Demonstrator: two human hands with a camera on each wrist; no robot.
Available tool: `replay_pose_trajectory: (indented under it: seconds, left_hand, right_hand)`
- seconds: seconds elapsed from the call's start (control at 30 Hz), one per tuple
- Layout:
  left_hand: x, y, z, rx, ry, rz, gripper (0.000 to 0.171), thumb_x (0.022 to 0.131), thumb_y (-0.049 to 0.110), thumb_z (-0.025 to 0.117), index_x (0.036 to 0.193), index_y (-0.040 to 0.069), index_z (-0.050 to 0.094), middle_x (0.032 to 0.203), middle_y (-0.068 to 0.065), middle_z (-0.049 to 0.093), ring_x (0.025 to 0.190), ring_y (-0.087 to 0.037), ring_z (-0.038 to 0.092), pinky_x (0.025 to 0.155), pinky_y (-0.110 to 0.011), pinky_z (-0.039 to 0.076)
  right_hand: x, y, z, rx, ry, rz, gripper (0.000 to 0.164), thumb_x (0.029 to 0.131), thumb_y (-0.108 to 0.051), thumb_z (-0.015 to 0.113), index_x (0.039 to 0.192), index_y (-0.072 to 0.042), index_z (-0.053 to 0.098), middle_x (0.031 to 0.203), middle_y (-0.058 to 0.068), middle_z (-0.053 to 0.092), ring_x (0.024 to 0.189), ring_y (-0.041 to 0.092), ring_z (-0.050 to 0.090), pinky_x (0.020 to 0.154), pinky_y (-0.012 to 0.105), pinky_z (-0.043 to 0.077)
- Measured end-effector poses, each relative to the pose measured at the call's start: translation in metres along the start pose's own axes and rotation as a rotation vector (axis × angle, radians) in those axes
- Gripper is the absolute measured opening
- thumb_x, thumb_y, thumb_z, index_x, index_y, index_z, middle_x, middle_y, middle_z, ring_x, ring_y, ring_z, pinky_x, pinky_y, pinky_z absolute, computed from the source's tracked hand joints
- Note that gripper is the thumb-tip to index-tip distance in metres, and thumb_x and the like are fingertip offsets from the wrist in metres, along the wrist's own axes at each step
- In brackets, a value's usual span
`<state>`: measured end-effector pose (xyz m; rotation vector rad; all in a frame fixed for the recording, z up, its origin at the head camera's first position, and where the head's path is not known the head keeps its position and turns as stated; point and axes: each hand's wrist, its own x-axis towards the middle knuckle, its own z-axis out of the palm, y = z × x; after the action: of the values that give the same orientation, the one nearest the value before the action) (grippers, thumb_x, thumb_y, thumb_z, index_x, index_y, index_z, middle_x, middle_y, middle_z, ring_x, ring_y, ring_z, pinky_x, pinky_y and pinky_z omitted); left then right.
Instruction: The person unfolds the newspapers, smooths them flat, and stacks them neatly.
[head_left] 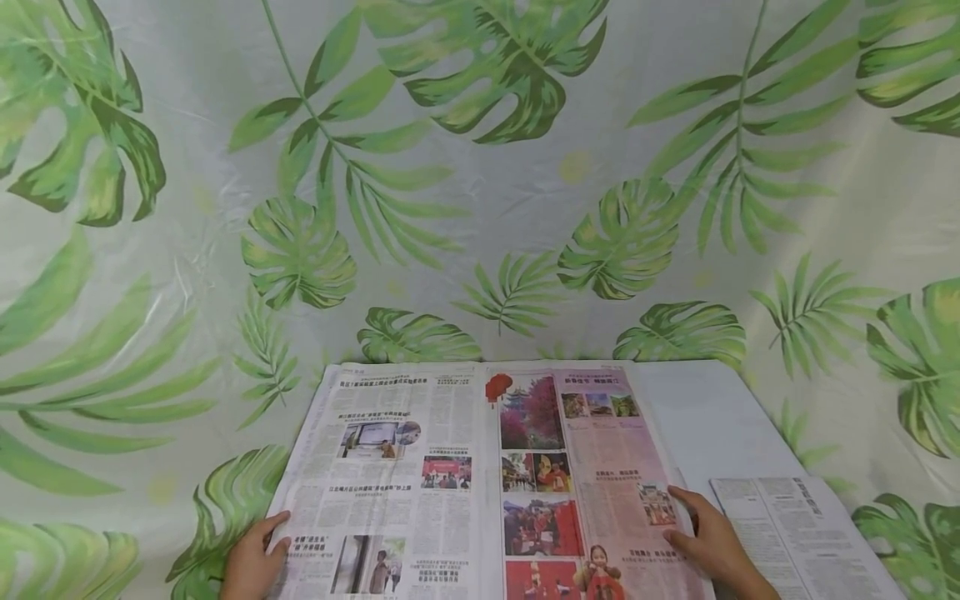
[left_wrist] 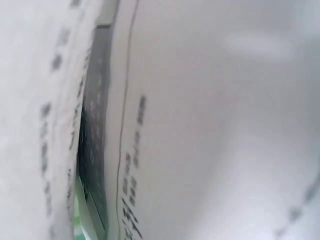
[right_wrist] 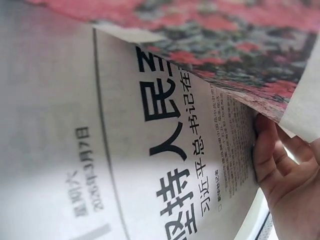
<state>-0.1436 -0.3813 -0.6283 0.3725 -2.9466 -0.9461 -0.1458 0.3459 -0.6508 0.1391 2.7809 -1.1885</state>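
An open newspaper is spread before me in the head view, with a mostly black-and-white left page and a pink-tinted right page full of colour photos. At its left edge my left hand grips the paper, thumb on the printed side. My right hand holds the opposite edge, thumb and forefinger showing. In the right wrist view, the fingers lie against a sheet with large black characters, below a pink floral picture. Newspaper sheets fill the left wrist view, and the left hand is out of sight there.
A white surface extends from under the newspaper toward the right. On it lies another printed sheet, beside my right hand. White plastic sheeting with green leaf prints covers the background and both sides.
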Motion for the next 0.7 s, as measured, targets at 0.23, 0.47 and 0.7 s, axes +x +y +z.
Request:
replay_pose_trajectory:
  seconds: [0.23, 0.47, 0.7]
  left_hand:
    - [0.003, 0.01, 0.001, -0.011, 0.012, -0.041, 0.048, 0.093, 0.002, 0.068, 0.139, -0.003, 0.059, 0.14, -0.036, 0.053, 0.127, -0.054, 0.052, 0.104, -0.064, 0.043]
    - [-0.001, 0.014, 0.003, 0.012, 0.065, -0.031, 0.043, 0.092, 0.0, 0.065, 0.135, -0.004, 0.061, 0.136, -0.036, 0.055, 0.127, -0.056, 0.051, 0.104, -0.064, 0.042]
    - [-0.008, 0.017, 0.004, 0.019, 0.102, -0.048, 0.041, 0.091, 0.0, 0.063, 0.132, -0.006, 0.062, 0.132, -0.036, 0.057, 0.126, -0.056, 0.05, 0.106, -0.065, 0.041]
  right_hand:
    - [0.004, 0.003, 0.0, -0.022, 0.012, -0.019, 0.082, 0.084, -0.014, 0.082, 0.153, 0.003, 0.04, 0.122, 0.023, 0.065, 0.082, 0.013, 0.063, 0.067, 0.025, 0.051]
    - [0.002, 0.005, 0.003, -0.078, 0.059, -0.067, 0.08, 0.083, -0.015, 0.083, 0.151, 0.002, 0.044, 0.126, 0.024, 0.064, 0.082, 0.009, 0.062, 0.068, 0.024, 0.051]
    - [-0.004, 0.002, 0.005, -0.11, 0.066, -0.071, 0.083, 0.083, -0.016, 0.082, 0.152, 0.006, 0.041, 0.134, 0.031, 0.058, 0.089, 0.018, 0.065, 0.071, 0.026, 0.052]
